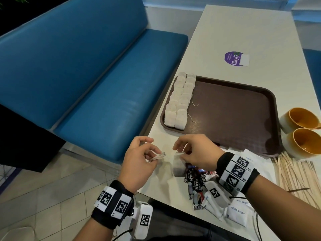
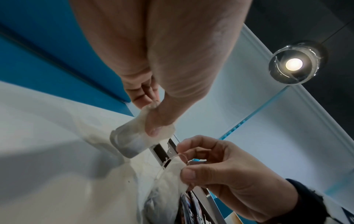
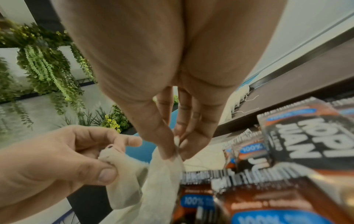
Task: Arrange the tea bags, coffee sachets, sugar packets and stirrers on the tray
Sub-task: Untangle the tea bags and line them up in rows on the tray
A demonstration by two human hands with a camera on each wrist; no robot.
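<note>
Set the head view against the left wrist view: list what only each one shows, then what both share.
Only the head view shows the brown tray with two rows of tea bags, two orange cups, the stirrers and sugar packets.

Only the left wrist view shows a ceiling lamp.

Both show the left hand pinching one tea bag and the right hand pinching another tea bag, over the table.

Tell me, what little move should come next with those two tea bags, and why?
Probably carry the tea bag pinched in the right hand to the tray and lay it beside the rows of tea bags along its left edge. The left hand holds another tea bag, apparently now apart from the first, and the tray's middle is bare.
</note>
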